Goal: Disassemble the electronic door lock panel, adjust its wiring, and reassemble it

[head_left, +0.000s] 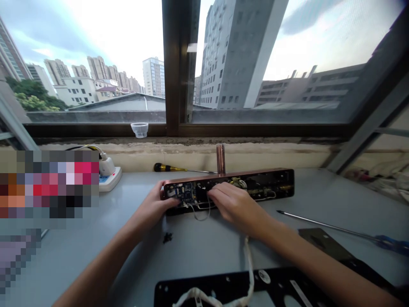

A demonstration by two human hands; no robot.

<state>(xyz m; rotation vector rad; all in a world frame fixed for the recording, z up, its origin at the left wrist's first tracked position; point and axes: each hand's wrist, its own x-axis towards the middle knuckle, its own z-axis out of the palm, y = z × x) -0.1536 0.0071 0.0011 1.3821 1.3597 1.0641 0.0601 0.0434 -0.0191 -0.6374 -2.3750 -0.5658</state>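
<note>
here, two hands point(161, 200) point(231, 202), one housing point(202, 194)

My right grip point(234, 207) hides part of the copper-edged housing point(200, 189), so I can't tell whether its fingertips pinch the thin wire point(202, 219). Behind that housing, I lose most of the left grip's point(156, 204) fingers. The bottom edge crops the black plate point(185, 283); the right edge, the blue-handled screwdriver point(390, 244). Pixelation blots out the far left. The dark bits point(167, 237) are too small to identify.
</note>
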